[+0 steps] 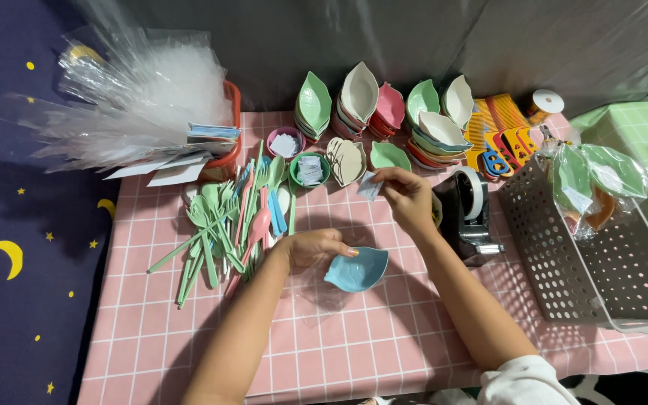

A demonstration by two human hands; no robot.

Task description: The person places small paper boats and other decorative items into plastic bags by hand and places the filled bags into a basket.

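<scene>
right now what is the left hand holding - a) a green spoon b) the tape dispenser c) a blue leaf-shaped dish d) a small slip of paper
c: the left hand has its grip on the rim of the blue leaf-shaped dish over the pink checked table, while the right hand pinches the small paper slip.

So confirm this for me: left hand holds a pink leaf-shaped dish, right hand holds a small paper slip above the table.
Not quite. The head view shows the leaf-shaped dish in the left hand is light blue, not pink. The rest stands: the right hand holds a small paper slip above the table.
</scene>
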